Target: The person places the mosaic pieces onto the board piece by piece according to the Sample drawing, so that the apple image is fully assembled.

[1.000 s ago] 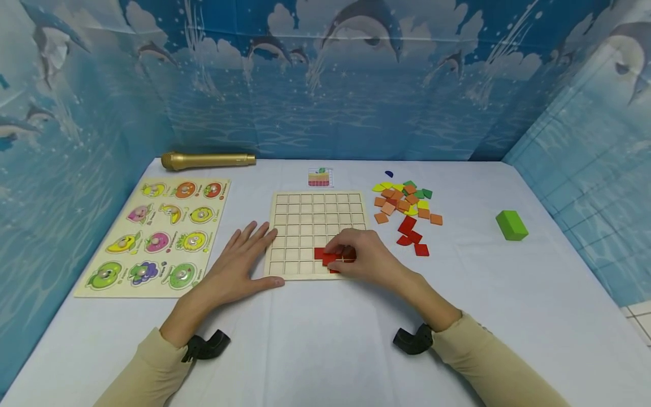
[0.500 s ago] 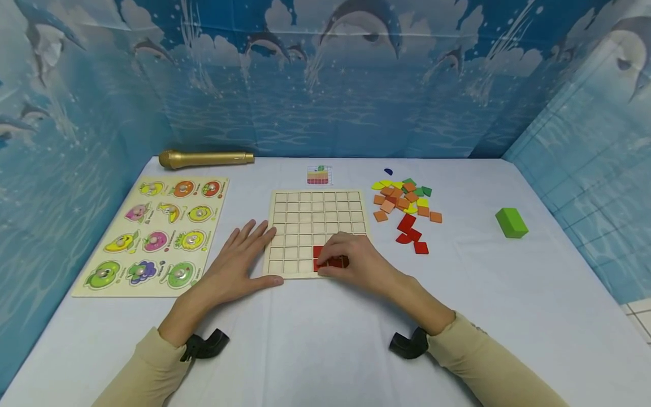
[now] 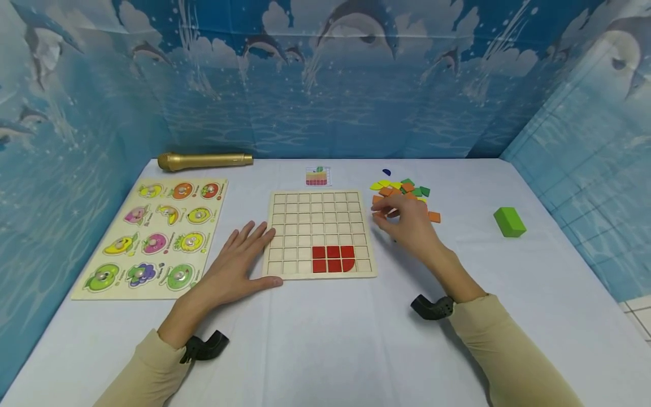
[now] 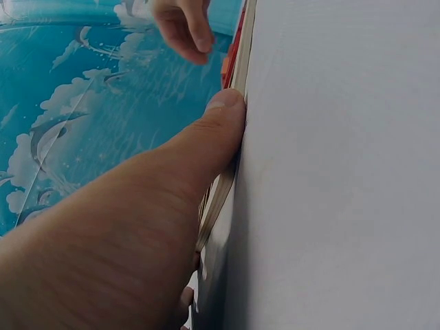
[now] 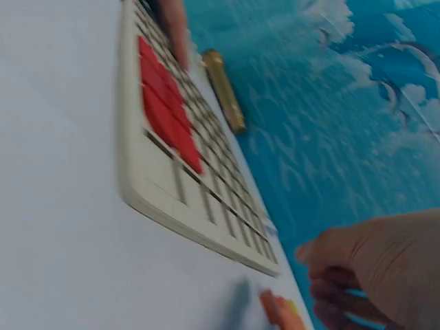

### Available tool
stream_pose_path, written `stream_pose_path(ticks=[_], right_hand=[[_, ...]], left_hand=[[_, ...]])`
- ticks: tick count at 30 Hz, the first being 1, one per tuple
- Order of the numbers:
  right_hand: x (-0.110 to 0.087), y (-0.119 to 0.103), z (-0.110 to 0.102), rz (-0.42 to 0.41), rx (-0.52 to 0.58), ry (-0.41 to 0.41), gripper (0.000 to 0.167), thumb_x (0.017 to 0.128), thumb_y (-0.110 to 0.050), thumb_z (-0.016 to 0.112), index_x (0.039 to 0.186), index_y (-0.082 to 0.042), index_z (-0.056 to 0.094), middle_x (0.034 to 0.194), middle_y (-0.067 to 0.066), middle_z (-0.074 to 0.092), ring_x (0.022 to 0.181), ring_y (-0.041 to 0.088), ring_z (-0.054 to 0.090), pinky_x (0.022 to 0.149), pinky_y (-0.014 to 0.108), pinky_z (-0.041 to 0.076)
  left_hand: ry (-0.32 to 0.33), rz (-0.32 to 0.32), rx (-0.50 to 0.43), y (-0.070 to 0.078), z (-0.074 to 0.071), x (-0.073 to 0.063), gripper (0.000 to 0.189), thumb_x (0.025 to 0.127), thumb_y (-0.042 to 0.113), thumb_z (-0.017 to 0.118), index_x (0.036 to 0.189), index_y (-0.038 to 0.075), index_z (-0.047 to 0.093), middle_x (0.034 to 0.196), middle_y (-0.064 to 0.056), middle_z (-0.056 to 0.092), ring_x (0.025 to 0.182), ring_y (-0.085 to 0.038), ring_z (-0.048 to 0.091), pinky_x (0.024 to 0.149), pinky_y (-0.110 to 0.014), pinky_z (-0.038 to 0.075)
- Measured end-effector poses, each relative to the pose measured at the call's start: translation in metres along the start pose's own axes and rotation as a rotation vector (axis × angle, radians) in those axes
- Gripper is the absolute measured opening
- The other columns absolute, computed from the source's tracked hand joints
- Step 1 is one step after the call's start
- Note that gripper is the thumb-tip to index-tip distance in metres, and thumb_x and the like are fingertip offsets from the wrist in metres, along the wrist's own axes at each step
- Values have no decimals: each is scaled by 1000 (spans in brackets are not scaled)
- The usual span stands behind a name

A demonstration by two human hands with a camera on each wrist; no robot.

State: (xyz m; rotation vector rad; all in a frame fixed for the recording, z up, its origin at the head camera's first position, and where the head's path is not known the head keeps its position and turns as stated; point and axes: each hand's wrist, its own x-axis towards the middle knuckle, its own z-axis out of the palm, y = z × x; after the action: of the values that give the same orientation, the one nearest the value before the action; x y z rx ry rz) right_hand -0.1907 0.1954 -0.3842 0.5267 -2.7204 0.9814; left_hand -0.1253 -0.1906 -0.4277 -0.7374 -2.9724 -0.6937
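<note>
My left hand [image 3: 231, 268] lies with fingers spread at the left edge of a wooden grid board [image 3: 305, 217], fingertips and thumb touching its rim. Several red tiles [image 3: 333, 264] fill two short rows in the board's lower right part; the lower right one has a rounded corner. Over a loose pile of small tiles, orange ones [image 3: 386, 191] among them, my right hand [image 3: 409, 226] hovers with bent fingers. Its thumb and index finger stand apart, and nothing shows between them. The hand hides part of the pile. The right wrist view is blurred.
A fruit puzzle board [image 3: 163, 243] lies left, with a gold microphone [image 3: 203, 161] behind it. A small picture card [image 3: 317, 176] sits beyond the grid board. Far right stands a green block [image 3: 510, 222]. Dolphin-print cloth [image 3: 325, 102] hangs around the white table.
My right hand has left the red tiles on the board and moved right, over the loose pile. The red tiles now lie uncovered in neat rows. My left hand has stayed in place.
</note>
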Motion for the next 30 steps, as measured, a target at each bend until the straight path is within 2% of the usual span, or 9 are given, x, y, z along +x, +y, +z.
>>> stream_pose_path(ticks=[3, 8, 15, 23, 30], right_hand=[[2, 10, -16, 83, -41, -36, 21, 92, -6, 80, 112, -1, 78, 106, 15, 77, 95, 31, 72, 85, 50, 64], [2, 22, -39, 182, -144, -168, 23, 95, -8, 77, 117, -1, 77, 107, 17, 76, 99, 32, 68, 88, 51, 62], [2, 37, -52, 267, -177, -279, 28, 97, -1, 71, 124, 0, 75, 114, 21, 74, 106, 36, 64, 92, 52, 60], [6, 43, -48, 249, -159, -338, 34, 95, -5, 75, 129, -2, 72, 112, 17, 74, 102, 31, 67, 89, 47, 62], [7, 45, -44, 222, -170, -344, 28, 93, -7, 79, 121, -4, 75, 107, 14, 74, 99, 29, 67, 85, 44, 63]], left_hand=[[11, 7, -4, 0, 1, -1, 104, 86, 63, 78, 166, 12, 35, 174, -13, 27, 164, -38, 13, 132, -59, 8], [19, 10, -4, 0, 1, -1, 103, 86, 63, 77, 166, 12, 35, 174, -14, 27, 164, -39, 13, 132, -59, 8], [15, 15, -1, 0, 1, -1, 104, 86, 64, 76, 166, 12, 34, 174, -13, 27, 164, -39, 13, 132, -60, 8], [9, 9, 7, 0, 0, 0, 105, 86, 64, 78, 166, 12, 34, 174, -13, 26, 164, -38, 13, 132, -59, 8], [-1, 2, 9, -1, 1, 0, 106, 86, 64, 77, 167, 13, 32, 175, -11, 24, 164, -36, 11, 133, -58, 7]])
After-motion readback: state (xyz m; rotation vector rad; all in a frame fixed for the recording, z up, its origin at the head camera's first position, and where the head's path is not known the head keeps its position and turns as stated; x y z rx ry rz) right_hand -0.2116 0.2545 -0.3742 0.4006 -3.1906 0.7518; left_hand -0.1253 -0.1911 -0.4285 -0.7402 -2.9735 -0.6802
